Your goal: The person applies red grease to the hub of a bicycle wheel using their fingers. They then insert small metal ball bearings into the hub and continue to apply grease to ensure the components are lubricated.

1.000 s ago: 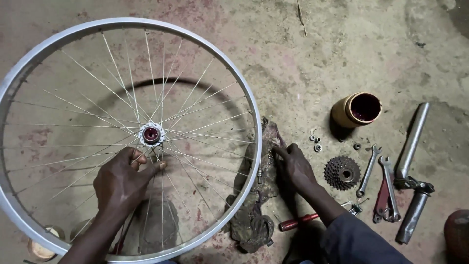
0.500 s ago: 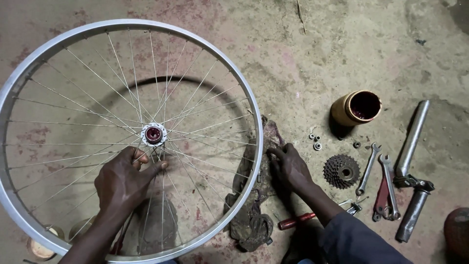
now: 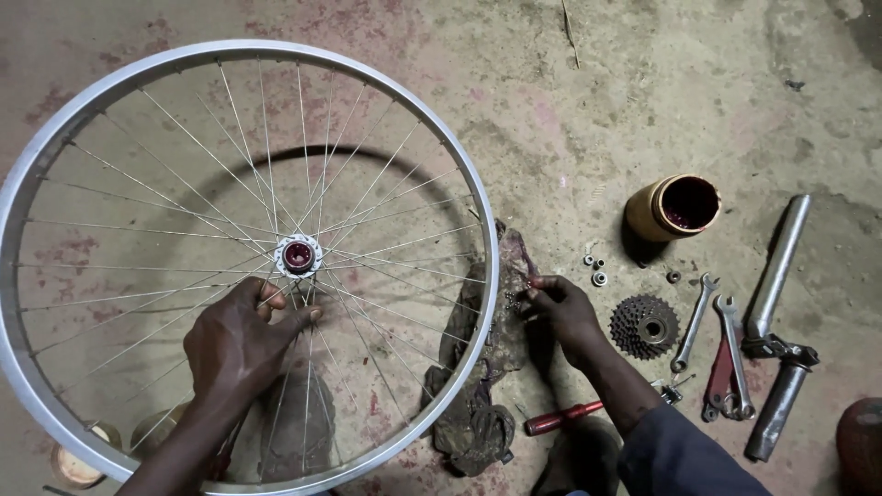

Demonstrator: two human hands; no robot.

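Head view, looking down at a concrete floor [image 3: 570, 110]. A silver spoked bicycle wheel [image 3: 55, 152] fills the left side. The left hand [image 3: 241, 342] grips the spokes just below the red hub [image 3: 298, 256], steadying the wheel. The right hand [image 3: 562, 310] pinches tiny ball bearings [image 3: 520, 296] off a dirty rag [image 3: 496, 354] beside the rim. Nearby lie a sprocket cluster [image 3: 645, 325], spanners [image 3: 726, 354] and a grease tin [image 3: 672, 208], within reach.
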